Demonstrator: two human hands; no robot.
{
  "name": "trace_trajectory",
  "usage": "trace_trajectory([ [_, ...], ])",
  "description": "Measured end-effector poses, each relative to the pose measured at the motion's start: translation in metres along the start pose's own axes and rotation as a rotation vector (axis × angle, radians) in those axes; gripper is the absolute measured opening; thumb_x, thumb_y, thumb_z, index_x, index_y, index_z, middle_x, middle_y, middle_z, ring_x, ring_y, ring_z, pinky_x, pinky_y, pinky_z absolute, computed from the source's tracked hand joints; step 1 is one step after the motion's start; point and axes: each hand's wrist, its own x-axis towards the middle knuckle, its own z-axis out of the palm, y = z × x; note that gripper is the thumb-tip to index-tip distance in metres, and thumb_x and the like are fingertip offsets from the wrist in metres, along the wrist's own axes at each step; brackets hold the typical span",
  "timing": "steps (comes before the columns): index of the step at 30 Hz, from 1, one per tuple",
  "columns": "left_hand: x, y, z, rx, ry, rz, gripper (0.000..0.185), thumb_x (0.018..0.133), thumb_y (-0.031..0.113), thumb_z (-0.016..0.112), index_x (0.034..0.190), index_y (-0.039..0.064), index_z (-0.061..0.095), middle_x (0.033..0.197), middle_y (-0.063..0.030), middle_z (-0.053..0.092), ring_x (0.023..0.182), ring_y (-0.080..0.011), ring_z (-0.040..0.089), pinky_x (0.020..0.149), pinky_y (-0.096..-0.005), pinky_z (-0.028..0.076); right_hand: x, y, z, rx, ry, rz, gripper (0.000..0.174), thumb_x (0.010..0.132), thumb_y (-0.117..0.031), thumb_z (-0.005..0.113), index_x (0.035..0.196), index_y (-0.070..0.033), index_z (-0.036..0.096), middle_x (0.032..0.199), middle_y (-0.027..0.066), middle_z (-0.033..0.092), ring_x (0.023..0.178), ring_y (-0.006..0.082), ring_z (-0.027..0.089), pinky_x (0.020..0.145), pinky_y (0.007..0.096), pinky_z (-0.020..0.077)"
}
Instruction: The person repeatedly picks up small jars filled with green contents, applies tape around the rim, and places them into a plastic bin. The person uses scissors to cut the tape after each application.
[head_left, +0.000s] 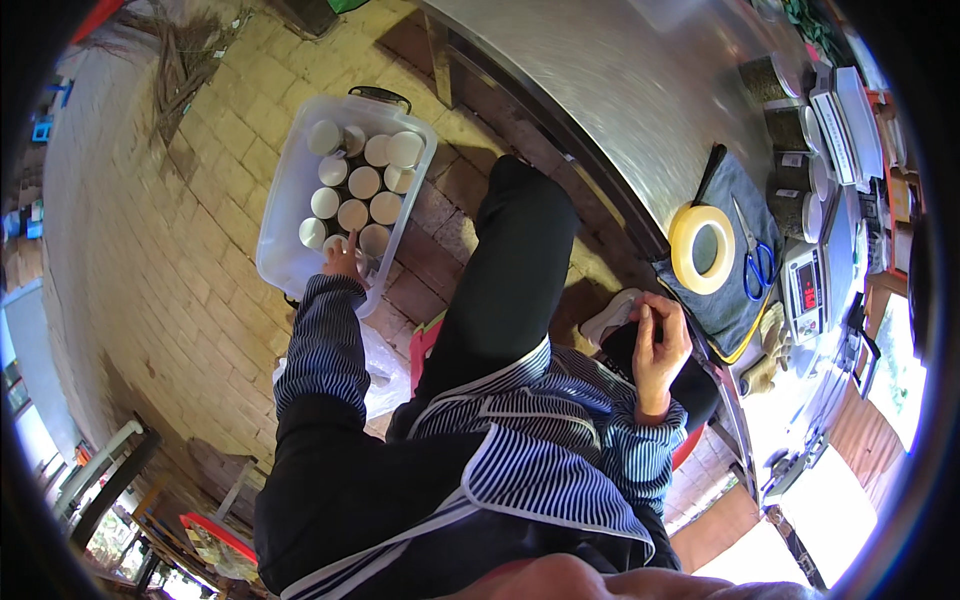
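Note:
My left hand (345, 262) reaches into a clear plastic storage bin (289, 191) on the floor, its fingers at a lidded jar near the bin's lower end. Several more jars with pale round lids (364, 182) stand upright in the bin. Whether the fingers grip the jar cannot be told. Above my lap, beside the table edge, my right hand (660, 349) is raised with fingers curled and fingertips close together; no object shows in it. Nearest to it on the table, a roll of clear tape (703, 249) and blue-handled scissors (757, 262) lie on a dark cloth (731, 187).
A metal table (600, 75) runs along the right. On it are several filled jars (795, 172), a digital scale (806, 296) with a lit display and a work glove (769, 349). Clear plastic wrap (386, 371) lies below the bin; branches (176, 82) lie on the brick floor.

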Motion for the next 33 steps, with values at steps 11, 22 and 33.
trace_trajectory([
  [11, 0.034, -0.052, 0.078, -0.339, 0.078, -0.288, 0.111, 0.068, 0.044, 0.09, 0.156, 0.009, 0.031, 0.149, -0.0264, 0.044, 0.136, -0.0431, 0.046, 0.114, -0.0472, 0.041, -0.009, 0.016, 0.001, 0.04, -0.024, 0.058, 0.009, 0.093, 0.004, 0.064, 0.101, 0.0, 0.065, 0.091, 0.0105, 0.069, 0.072, 0.0167, 0.068, 0.066, 0.0273, 0.0539],
  [22, 0.076, -0.08, 0.108, -0.636, -0.059, -0.384, 0.097, 0.067, 0.054, 0.086, 0.137, -0.005, 0.052, 0.128, -0.028, 0.065, 0.118, -0.0424, 0.063, 0.101, -0.0482, 0.049, -0.012, 0.023, 0.005, 0.01, -0.068, 0.097, 0.009, 0.092, 0.004, 0.065, 0.1, 0.0, 0.067, 0.089, 0.0112, 0.069, 0.071, 0.0192, 0.068, 0.064, 0.0287, 0.0539],
  [33, 0.061, -0.019, 0.072, -0.218, 0.062, -0.081, 0.078, 0.062, 0.03, 0.089, 0.13, 0.012, 0.055, 0.129, -0.023, 0.053, 0.12, -0.0449, 0.054, 0.104, -0.0505, 0.048, -0.009, 0.027, 0.005, 0.031, -0.044, 0.044, 0.01, 0.094, 0.003, 0.066, 0.103, 0.003, 0.067, 0.091, 0.0103, 0.07, 0.075, 0.0143, 0.07, 0.062, 0.0237, 0.0526],
])
